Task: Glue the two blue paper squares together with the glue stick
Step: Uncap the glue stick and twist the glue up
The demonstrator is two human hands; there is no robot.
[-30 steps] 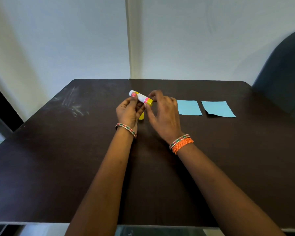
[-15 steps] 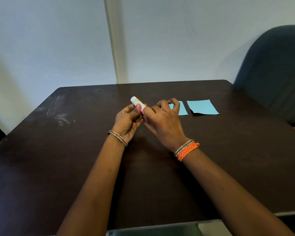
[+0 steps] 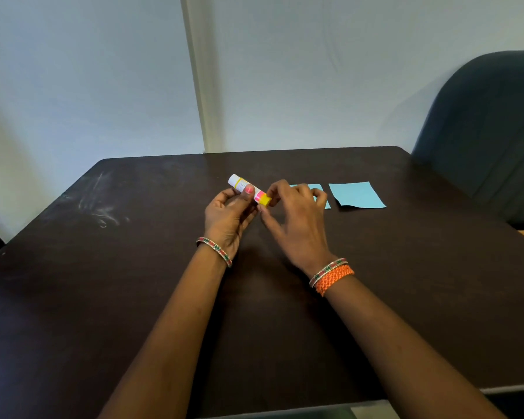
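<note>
Glue stick (image 3: pixel 248 189) between left fingers (image 3: pixel 249 189).

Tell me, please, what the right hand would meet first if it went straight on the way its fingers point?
Most likely the glue stick's yellow end: the right hand has its fingertips right at it, pointing left toward the left hand gripping the glue stick. Depth is hard to judge.

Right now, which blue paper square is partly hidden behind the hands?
The left blue square, partly behind the right hand; the right blue square lies fully visible, apart from both hands.
</note>
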